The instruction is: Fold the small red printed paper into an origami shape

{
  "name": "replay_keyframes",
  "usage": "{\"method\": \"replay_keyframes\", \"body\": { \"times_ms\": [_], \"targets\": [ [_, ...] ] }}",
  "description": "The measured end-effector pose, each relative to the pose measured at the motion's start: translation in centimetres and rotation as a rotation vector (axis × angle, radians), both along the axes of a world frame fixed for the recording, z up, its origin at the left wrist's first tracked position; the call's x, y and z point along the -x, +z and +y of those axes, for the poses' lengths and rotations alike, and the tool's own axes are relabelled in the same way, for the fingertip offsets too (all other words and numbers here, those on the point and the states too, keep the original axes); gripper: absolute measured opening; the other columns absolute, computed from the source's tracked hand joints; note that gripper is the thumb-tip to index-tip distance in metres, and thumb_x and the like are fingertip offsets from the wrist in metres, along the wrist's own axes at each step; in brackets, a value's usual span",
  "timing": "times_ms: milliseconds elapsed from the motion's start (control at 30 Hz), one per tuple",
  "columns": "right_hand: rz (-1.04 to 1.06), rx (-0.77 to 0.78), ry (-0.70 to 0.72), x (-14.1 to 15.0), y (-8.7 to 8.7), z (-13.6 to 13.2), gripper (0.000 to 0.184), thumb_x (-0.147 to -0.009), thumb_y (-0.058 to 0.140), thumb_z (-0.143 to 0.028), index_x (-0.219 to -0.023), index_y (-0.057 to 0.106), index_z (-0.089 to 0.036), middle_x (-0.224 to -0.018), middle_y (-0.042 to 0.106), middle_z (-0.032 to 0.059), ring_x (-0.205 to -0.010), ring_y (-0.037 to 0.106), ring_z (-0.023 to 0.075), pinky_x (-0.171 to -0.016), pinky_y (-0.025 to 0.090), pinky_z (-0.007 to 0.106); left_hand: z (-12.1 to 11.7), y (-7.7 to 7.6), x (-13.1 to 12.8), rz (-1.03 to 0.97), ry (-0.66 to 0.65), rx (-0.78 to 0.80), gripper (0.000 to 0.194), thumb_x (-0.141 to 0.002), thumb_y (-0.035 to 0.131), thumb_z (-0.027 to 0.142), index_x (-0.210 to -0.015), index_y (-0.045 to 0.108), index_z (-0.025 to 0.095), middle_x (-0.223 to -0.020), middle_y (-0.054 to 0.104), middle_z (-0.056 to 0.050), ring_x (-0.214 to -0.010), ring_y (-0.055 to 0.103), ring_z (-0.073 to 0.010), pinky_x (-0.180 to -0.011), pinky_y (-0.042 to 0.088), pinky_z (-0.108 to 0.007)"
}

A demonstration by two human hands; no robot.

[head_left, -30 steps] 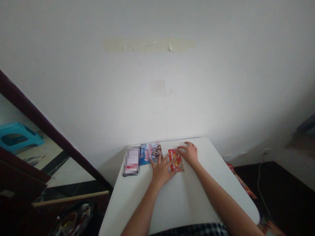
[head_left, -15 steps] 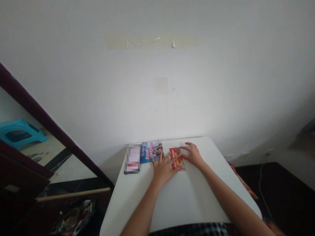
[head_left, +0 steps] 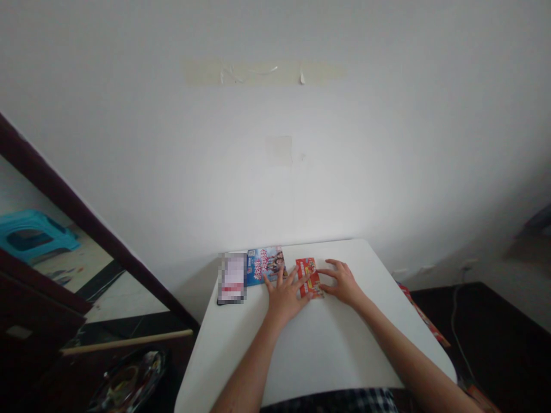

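A small red printed leaflet (head_left: 308, 269) lies on the white table (head_left: 318, 355). My left hand (head_left: 286, 297) is spread flat, its fingers reaching over the leaflet's left part and hiding some of it. My right hand (head_left: 344, 284) rests at the leaflet's right edge with fingers apart, the fingertips touching or very near that edge. Behind my left fingertips lies a blue printed leaflet (head_left: 262, 265) with white and pink lettering and pictured figures. Left of it is a blurred-out flat object (head_left: 232, 278) with a dark edge, probably a phone.
The table's far edge stands against a white wall (head_left: 275, 195). On the left are a dark door frame (head_left: 81, 209), a blue plastic stool (head_left: 37, 232) and a black bin (head_left: 129, 381) on the floor. A cable (head_left: 458, 321) hangs at the right.
My right hand has shifted slightly toward me and to the right along the red leaflet's edge. My left hand stays in nearly the same place.
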State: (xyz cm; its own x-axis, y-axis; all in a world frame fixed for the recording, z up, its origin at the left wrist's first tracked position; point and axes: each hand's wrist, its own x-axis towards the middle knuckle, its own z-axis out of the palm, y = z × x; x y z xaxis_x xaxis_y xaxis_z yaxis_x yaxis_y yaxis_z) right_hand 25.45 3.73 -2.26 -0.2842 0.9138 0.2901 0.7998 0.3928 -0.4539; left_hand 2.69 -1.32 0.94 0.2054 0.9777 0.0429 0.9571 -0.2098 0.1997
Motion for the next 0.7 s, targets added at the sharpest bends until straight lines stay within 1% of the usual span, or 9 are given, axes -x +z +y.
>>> {"method": "replay_keyframes", "body": {
  "times_ms": [100, 200, 300, 433, 567, 700],
  "targets": [
    [-0.012, -0.018, 0.026, -0.2, 0.1, -1.0, 0.044, -0.078, 0.074, -0.041, -0.122, 0.068, -0.040, -0.141, 0.050, 0.0072, -0.129, 0.046, 0.0289, -0.109, 0.038, 0.048, 0.0, -0.2, 0.1, -0.009, -0.007, -0.016, 0.059, -0.085, 0.039, 0.074, -0.143, 0.031, 0.062, -0.163, 0.025, 0.013, -0.152, 0.008, -0.0391, -0.109, -0.006, -0.081],
    [-0.019, -0.025, 0.045, -0.4, 0.0, -1.6, 0.045, -0.077, 0.075, -0.042, -0.121, 0.068, -0.041, -0.142, 0.050, 0.0068, -0.130, 0.045, 0.0295, -0.111, 0.036, 0.050, 0.0, -0.3, 0.1, -0.019, -0.008, -0.018, 0.060, -0.085, 0.038, 0.075, -0.143, 0.031, 0.061, -0.163, 0.026, 0.013, -0.152, 0.009, -0.0395, -0.108, -0.008, -0.081],
    [-0.016, -0.020, 0.058, -0.6, 0.1, -2.0, 0.045, -0.077, 0.075, -0.045, -0.121, 0.068, -0.041, -0.142, 0.050, 0.0065, -0.131, 0.045, 0.0300, -0.111, 0.035, 0.051, 0.0, -0.3, 0.0, -0.029, -0.003, -0.008, 0.059, -0.086, 0.040, 0.073, -0.143, 0.034, 0.060, -0.163, 0.026, 0.012, -0.152, 0.008, -0.0401, -0.110, -0.007, -0.079],
    [-0.019, -0.015, 0.067, -0.7, 0.5, -2.4, 0.044, -0.079, 0.073, -0.045, -0.122, 0.067, -0.041, -0.141, 0.051, 0.0064, -0.131, 0.045, 0.0300, -0.112, 0.034, 0.052, 0.0, -0.3, 0.0, -0.025, 0.001, -0.007, 0.059, -0.086, 0.040, 0.072, -0.143, 0.032, 0.061, -0.163, 0.026, 0.012, -0.152, 0.008, -0.0404, -0.111, -0.007, -0.078],
    [-0.005, -0.038, 0.104, -0.8, 0.7, -2.6, 0.043, -0.077, 0.074, -0.041, -0.120, 0.069, -0.040, -0.140, 0.052, 0.0061, -0.131, 0.045, 0.0298, -0.111, 0.036, 0.050, 0.1, -0.3, 0.1, -0.040, -0.001, 0.003, 0.060, -0.085, 0.040, 0.074, -0.143, 0.032, 0.061, -0.163, 0.026, 0.012, -0.152, 0.009, -0.0404, -0.109, -0.009, -0.080],
    [0.052, -0.063, 0.110, -1.0, 0.1, -2.6, 0.042, -0.076, 0.075, -0.038, -0.118, 0.070, -0.039, -0.138, 0.054, 0.0051, -0.133, 0.043, 0.0300, -0.109, 0.039, 0.049, 0.2, -0.4, 0.2, -0.048, -0.011, -0.016, 0.060, -0.085, 0.040, 0.075, -0.143, 0.030, 0.062, -0.163, 0.025, 0.012, -0.152, 0.008, -0.0395, -0.107, -0.011, -0.080]
  ]
}}
